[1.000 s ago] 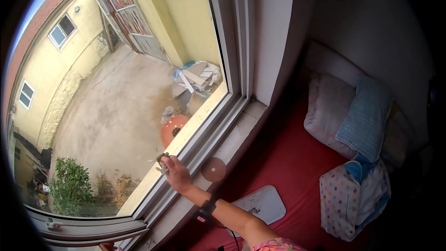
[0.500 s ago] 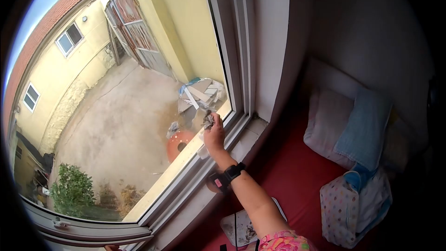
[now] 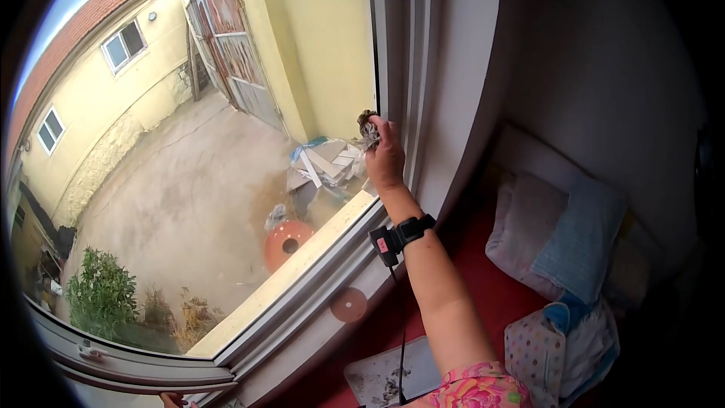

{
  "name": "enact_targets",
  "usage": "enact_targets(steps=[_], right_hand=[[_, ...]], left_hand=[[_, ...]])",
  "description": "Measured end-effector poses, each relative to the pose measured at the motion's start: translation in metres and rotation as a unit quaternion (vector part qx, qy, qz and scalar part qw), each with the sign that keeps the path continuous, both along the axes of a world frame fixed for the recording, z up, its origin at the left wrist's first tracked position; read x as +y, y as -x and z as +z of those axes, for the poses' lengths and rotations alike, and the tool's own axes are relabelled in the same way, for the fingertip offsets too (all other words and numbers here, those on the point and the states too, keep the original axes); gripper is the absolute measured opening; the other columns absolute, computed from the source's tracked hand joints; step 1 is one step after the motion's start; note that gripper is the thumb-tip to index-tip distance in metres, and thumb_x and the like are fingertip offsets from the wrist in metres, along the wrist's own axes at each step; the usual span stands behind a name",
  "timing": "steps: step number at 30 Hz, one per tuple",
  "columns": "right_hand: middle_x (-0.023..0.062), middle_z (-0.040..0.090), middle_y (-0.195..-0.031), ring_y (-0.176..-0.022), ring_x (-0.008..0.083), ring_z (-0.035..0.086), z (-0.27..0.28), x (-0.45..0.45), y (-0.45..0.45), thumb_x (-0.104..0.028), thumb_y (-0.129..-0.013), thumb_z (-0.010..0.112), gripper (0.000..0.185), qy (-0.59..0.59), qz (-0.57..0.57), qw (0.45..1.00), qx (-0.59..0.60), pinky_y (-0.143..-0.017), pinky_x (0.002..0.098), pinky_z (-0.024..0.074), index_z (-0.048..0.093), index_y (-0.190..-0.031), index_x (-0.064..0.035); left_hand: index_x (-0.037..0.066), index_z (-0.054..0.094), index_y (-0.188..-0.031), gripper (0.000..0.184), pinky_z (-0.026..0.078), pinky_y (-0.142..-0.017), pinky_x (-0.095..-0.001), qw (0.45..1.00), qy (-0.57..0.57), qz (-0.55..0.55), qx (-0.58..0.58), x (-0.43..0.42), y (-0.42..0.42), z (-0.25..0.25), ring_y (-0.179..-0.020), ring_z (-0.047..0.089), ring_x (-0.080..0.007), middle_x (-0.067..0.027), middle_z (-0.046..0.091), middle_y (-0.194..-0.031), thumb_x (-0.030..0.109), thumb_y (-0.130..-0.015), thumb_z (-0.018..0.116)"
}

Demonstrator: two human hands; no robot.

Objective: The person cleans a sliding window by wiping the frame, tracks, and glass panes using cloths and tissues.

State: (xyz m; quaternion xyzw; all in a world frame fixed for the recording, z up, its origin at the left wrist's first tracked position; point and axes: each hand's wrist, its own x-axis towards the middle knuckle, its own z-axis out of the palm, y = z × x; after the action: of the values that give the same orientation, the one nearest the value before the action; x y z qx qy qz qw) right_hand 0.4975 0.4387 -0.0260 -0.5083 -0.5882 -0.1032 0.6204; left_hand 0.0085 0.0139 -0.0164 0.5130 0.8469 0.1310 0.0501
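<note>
Crumpled wad (image 3: 368,131) in right hand (image 3: 387,157)

This looks like a bedroom in a home: pillows (image 3: 521,230) lie heaped at one end of a bed-like surface under a red cover (image 3: 476,291), with a polka-dotted cloth bundle (image 3: 533,344) near them. A large window (image 3: 393,53) beside it gives onto a walled courtyard (image 3: 174,189) (rather a dusty one, with a leafy shrub (image 3: 102,291)). Across it stand a rust-streaked metal gate (image 3: 234,38) and a yellow building (image 3: 79,87) with a red roof (image 3: 113,1), which suit a house with its own yard.
</note>
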Motion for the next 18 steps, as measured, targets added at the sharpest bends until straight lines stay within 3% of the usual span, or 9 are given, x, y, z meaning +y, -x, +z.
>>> enact_targets(steps=[4,6,7,11,14,18], right_hand=[[0.0121,0.056,-0.107,-0.1,0.0354,0.055,-0.121,-0.014,0.022,0.005,-0.073,0.056,0.043,0.107,-0.059,0.987,0.101,-0.08,0.0411,0.0471,0.048,-0.111,-0.0142],[0.0135,0.056,-0.111,-0.101,0.0365,0.055,-0.16,-0.022,0.027,0.002,-0.076,0.056,0.041,0.227,-0.062,0.959,0.16,-0.081,0.0422,0.0467,0.048,-0.112,-0.015],[0.014,0.056,-0.114,-0.102,0.0373,0.055,-0.168,-0.022,0.028,0.001,-0.077,0.055,0.041,0.322,-0.066,0.915,0.235,-0.081,0.0431,0.0462,0.047,-0.114,-0.0155],[0.0173,0.056,-0.111,-0.101,0.0376,0.054,-0.166,-0.023,0.041,0.004,-0.077,0.051,0.041,0.328,-0.057,0.891,0.31,-0.084,0.0423,0.0445,0.048,-0.114,-0.0124],[0.0211,0.054,-0.111,-0.105,0.0389,0.05,-0.154,-0.051,0.086,0.007,-0.072,0.05,0.043,0.259,-0.037,0.922,0.286,-0.089,0.0413,0.0419,0.046,-0.114,-0.0037],[0.0168,0.052,-0.108,-0.101,0.0367,0.052,-0.141,-0.127,0.187,0.003,-0.073,0.057,0.047,0.169,0.079,0.961,0.203,-0.083,0.041,0.0454,0.045,-0.117,-0.0091]], left_hand=[[-0.004,0.049,-0.108,0.042,0.047,-0.081,-0.039,1.0,-0.003,0.002,-0.02,-0.003,-0.005,0.007,-0.091,0.061,-0.0314,-0.0207,0.062,-0.1,0.018,-0.077,0.068],[-0.005,0.048,-0.107,0.043,0.047,-0.081,-0.0388,1.0,-0.007,0.002,-0.025,-0.005,-0.002,0.004,-0.09,0.061,-0.0314,-0.0207,0.062,-0.099,0.019,-0.077,0.069],[-0.004,0.048,-0.106,0.043,0.047,-0.081,-0.0387,1.0,0.004,0.008,-0.019,-0.006,-0.005,0.007,-0.09,0.061,-0.0312,-0.0206,0.062,-0.098,0.019,-0.077,0.069],[-0.004,0.048,-0.105,0.041,0.047,-0.08,-0.0388,0.999,0.019,0.024,-0.022,-0.005,-0.011,0.014,-0.089,0.062,-0.0306,-0.0199,0.062,-0.095,0.018,-0.077,0.068],[-0.004,0.049,-0.106,0.042,0.047,-0.08,-0.0386,0.999,0.022,0.031,-0.038,-0.003,-0.015,0.016,-0.089,0.062,-0.0307,-0.0195,0.062,-0.095,0.018,-0.076,0.068],[-0.004,0.049,-0.108,0.043,0.047,-0.079,-0.0387,0.999,0.016,0.014,-0.039,-0.003,-0.013,0.015,-0.088,0.061,-0.0309,-0.0198,0.062,-0.095,0.018,-0.076,0.069]])
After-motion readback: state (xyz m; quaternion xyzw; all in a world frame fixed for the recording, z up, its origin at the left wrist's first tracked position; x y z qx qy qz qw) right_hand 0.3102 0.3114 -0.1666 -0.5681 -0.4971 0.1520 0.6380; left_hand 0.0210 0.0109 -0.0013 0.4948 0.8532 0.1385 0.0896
